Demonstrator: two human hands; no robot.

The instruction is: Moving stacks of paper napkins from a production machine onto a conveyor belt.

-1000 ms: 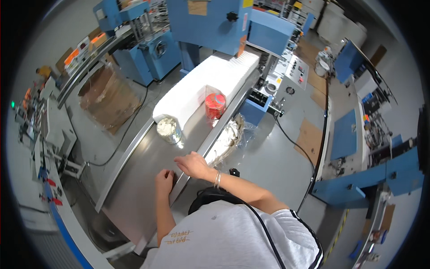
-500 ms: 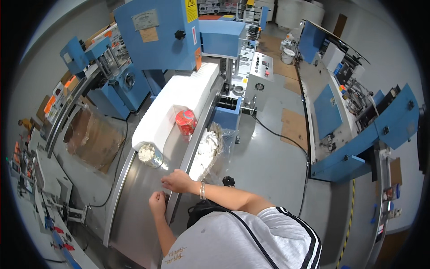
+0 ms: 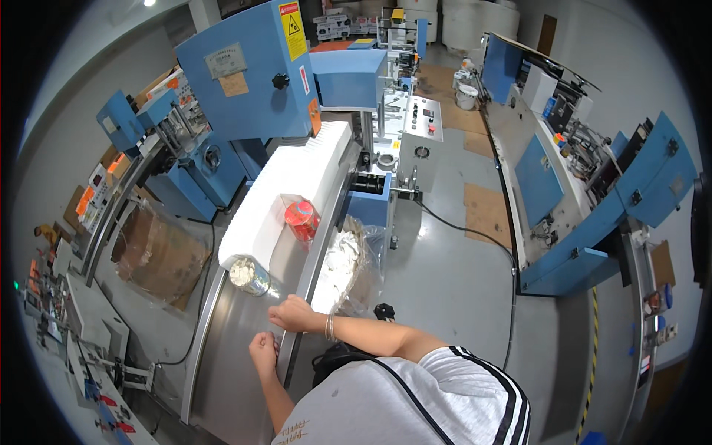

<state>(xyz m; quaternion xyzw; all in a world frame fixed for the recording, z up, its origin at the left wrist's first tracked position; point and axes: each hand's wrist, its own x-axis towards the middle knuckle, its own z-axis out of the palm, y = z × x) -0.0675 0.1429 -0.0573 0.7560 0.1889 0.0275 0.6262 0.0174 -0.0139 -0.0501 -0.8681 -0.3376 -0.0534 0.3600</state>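
Your left hand point(image 3: 265, 351) and right hand point(image 3: 295, 314), lower centre, curl inward, grip unclear; steady both over the bench point(image 3: 228, 365).

Even, fairly bright light is falling from overhead, and a small round white ceiling lamp point(image 3: 149, 2) is glowing between ten and eleven o'clock. The long ribbed white stack point(image 3: 293, 174) towards ten is washing out almost to pure white; crumpled silvery-white sheeting point(image 3: 343, 267) at six is glaring. The grey brushed-steel tabletop point(image 3: 230, 356) around half past seven is throwing a soft sheen, and the glossy grey floor point(image 3: 423, 274) is glinting at three. Black-and-yellow striped tape point(image 3: 589, 371) at four is bending with the fisheye; black vignetting is swallowing the corners.
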